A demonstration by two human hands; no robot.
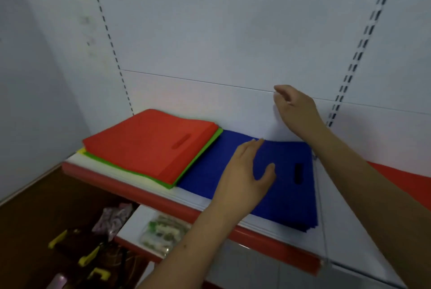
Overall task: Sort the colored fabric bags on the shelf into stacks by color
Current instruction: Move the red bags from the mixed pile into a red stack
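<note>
Head view: a person's left hand (245,172) lies flat, fingers straight, on a stack of blue bags (286,195) on the white shelf (205,204). Just above, the right hand (295,106) hovers at the back panel (210,31), fingers loosely spread, gripping nothing. Beside the blue stack and overlapping its left edge sit red bags (149,144) over green (186,172) and yellow (81,151) ones. Below, a lower shelf (133,225) holds a clear packet (161,232).
</note>
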